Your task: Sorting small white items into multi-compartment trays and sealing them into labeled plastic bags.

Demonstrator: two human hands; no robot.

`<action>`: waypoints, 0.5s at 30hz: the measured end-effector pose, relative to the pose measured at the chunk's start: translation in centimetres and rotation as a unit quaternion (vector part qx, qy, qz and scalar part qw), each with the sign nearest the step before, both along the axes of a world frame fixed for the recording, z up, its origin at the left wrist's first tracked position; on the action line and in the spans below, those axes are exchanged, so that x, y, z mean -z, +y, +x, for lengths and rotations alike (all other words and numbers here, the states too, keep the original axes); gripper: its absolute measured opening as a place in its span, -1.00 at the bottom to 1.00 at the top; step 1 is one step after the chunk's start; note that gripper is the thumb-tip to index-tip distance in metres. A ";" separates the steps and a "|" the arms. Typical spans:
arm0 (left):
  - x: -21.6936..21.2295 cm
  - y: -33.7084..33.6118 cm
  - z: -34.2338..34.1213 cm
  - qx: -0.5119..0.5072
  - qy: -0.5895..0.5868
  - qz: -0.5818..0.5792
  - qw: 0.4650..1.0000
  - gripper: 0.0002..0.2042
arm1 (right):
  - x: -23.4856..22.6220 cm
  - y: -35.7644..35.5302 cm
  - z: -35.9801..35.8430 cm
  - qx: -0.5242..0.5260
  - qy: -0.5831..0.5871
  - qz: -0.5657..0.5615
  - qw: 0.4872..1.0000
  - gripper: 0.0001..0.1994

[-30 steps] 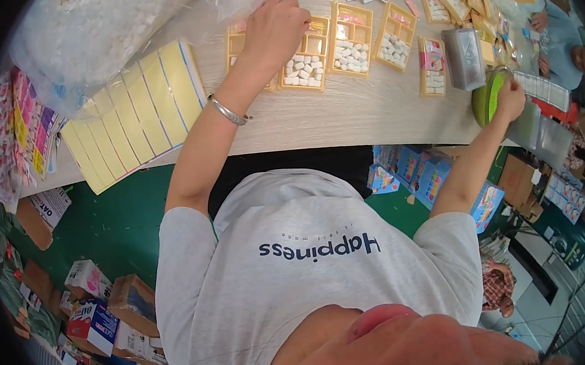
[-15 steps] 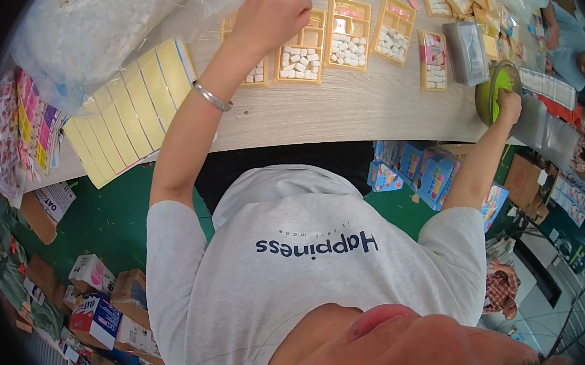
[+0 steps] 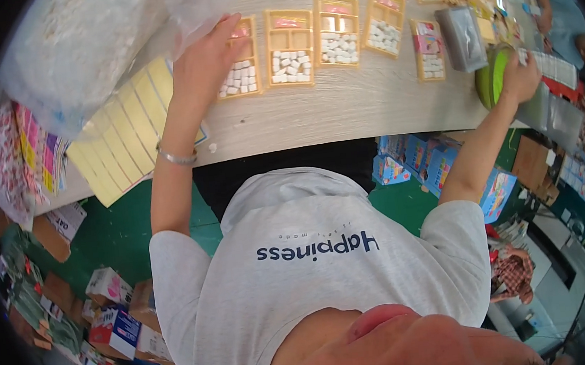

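Observation:
My left hand (image 3: 204, 68) lies at the left side of the leftmost yellow compartment tray (image 3: 239, 83), fingers apart over its upper part. That tray holds white pellet-like candies below and something pink above. Three similar trays, a second (image 3: 289, 39), a third (image 3: 337, 22) and a tilted fourth (image 3: 384, 25), stand to its right. At the far right my right hand (image 3: 521, 79) is closed beside the right rim of a green bowl (image 3: 486, 87). A small white thing shows at its fingertips; what the fingers hold is unclear. The bowl's inside is bright green.
A big clear bag of white pieces (image 3: 86, 47) covers the back left, over a striped yellow sheet (image 3: 125, 134). A filled narrow pack (image 3: 428, 49) and a clear plastic box stack (image 3: 462, 39) sit before the bowl. Cartons (image 3: 114, 330) crowd the floor; another person (image 3: 560, 20) is at right.
My left hand has come down and left, from above the trays to the leftmost tray's side. My right hand has moved out of the bowl to its right rim. The view has shifted slightly.

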State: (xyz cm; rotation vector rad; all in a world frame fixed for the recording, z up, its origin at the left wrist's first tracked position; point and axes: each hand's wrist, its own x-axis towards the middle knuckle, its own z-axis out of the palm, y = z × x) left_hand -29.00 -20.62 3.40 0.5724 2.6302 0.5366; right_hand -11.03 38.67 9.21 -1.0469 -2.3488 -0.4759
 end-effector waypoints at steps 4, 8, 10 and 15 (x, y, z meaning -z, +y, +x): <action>3.3 0.7 3.2 0.109 0.269 0.061 0.955 -0.23 | -0.5 -10.6 -8.7 -0.342 0.094 -0.203 0.912 -0.83; 2.8 4.0 3.4 0.089 0.280 0.017 0.956 -0.20 | 4.8 -16.9 -17.5 -0.377 -0.094 -0.302 0.870 -0.74; 1.5 5.8 2.4 0.062 0.295 0.057 0.952 -0.28 | 5.5 -20.0 -20.6 -0.362 -0.139 -0.306 0.869 -0.66; -1.8 12.8 -4.0 0.018 0.215 0.145 0.966 -0.67 | 4.7 -21.8 -22.4 -0.235 -0.179 -0.329 0.897 -0.61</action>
